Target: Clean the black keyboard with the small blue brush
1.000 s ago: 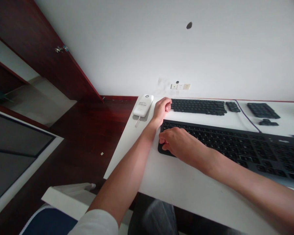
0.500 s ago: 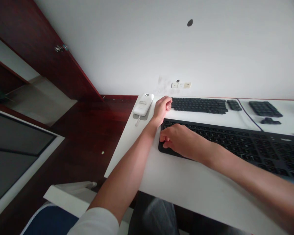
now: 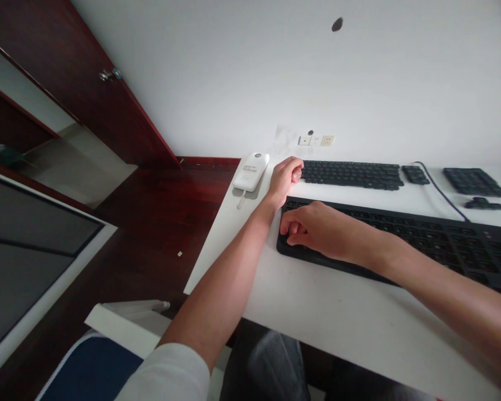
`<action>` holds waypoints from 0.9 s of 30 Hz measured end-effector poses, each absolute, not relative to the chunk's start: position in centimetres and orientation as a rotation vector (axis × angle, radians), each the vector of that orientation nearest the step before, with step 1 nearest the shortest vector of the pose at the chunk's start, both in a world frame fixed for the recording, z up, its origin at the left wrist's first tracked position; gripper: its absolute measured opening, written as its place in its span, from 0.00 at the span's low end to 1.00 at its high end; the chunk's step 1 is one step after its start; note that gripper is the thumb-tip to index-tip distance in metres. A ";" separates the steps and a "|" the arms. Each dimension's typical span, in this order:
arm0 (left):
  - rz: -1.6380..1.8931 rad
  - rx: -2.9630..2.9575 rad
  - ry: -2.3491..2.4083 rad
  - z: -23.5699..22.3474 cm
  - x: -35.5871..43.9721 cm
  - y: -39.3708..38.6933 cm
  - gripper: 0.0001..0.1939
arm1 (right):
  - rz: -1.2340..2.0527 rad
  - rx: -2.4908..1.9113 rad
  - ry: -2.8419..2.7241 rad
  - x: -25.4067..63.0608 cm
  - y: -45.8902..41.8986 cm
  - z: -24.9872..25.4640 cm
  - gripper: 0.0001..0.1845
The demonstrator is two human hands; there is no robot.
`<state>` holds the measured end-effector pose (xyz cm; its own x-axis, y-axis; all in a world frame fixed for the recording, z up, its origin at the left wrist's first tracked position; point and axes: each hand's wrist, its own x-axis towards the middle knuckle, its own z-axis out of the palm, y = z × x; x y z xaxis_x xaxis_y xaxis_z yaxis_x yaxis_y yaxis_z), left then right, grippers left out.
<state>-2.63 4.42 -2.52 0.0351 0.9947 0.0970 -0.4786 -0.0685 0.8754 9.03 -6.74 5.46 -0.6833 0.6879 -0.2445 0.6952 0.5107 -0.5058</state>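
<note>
"Since near stuff's to be logged first, what's seen at the btm?"

"A grey denim leg is seen under the front edge of the white desk. A navy seat is seen off to the L, w/ a pale sleeve btwn."

"& the R hand?"

"R hand is held back-up at the L end of the black kbd. Fingers are curled, w/ only a narrow gap left to the thumb; whether anything's pinched, or any key pressed, can't be told."

"Where's the kbd exactly?"

"It's laid flat on the desk, its R end cut off at the edge of view & its front partly covered by the R forearm."

"L hand?"

"L hand is placed farther back, beyond the kbd's L corner, at the L end of the main keycap block. Fingers are folded in, close together; whether anything's gripped can't be told, as the inner side's hidden."

"Rest of that row?"

"To the R are set a small key cluster, a dark cable run to the kbd's back edge, then a numpad block, w/ an arrow-key cluster just in front. Nr the desk's L edge a white device is set down, w/ a short lead."

"& farthest?"

"Wall sockets are mounted low; a dark red door is seen L."
</note>
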 end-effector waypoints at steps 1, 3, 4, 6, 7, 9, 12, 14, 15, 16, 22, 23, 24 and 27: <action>1.427 0.925 0.743 -2.6 -2.6 4.4 0.16 | -0.901 1.253 2.723 9.0 -6.9 5.4 0.09; 1.434 0.934 0.721 -2.7 -2.7 4.4 0.15 | -0.862 1.276 2.731 8.9 -7.1 5.2 0.09; 1.436 0.931 0.712 -2.7 -2.7 4.4 0.15 | -0.838 1.288 2.738 8.8 -7.2 5.0 0.09; 1.432 0.891 0.696 -2.7 -2.7 4.4 0.15 | -0.779 1.302 2.754 8.8 -7.4 4.7 0.10; 1.427 0.857 0.687 -2.6 -2.7 4.4 0.15 | -0.744 1.302 2.768 8.8 -7.5 4.5 0.11; 1.416 0.801 0.678 -2.5 -2.7 4.4 0.15 | -0.675 1.290 2.806 8.7 -7.8 4.2 0.11; 1.419 0.825 0.687 -2.5 -2.7 4.3 0.14 | -0.593 1.250 2.863 8.7 -8.4 3.9 0.08; 1.435 0.876 0.697 -2.5 -2.7 4.3 0.13 | -0.531 1.218 2.895 8.6 -8.9 3.9 0.07; 1.442 0.894 0.702 -2.5 -2.7 4.2 0.13 | -0.497 1.208 2.909 8.6 -9.1 4.0 0.06; 1.446 0.905 0.708 -2.5 -2.7 4.2 0.13 | -0.467 1.201 2.922 8.5 -9.3 4.0 0.05; 1.436 0.913 0.753 -2.2 -2.7 4.0 0.14 | -0.552 1.223 2.899 8.4 -8.9 3.9 0.08; 1.437 0.914 0.759 -2.1 -2.6 3.9 0.14 | -0.566 1.223 2.895 8.4 -8.7 3.8 0.08; 1.438 0.917 0.763 -2.1 -2.6 3.9 0.14 | -0.572 1.221 2.895 8.4 -8.5 3.8 0.08; 1.445 0.958 0.765 -2.1 -2.7 4.0 0.14 | -0.569 1.206 2.893 8.5 -8.3 3.7 0.07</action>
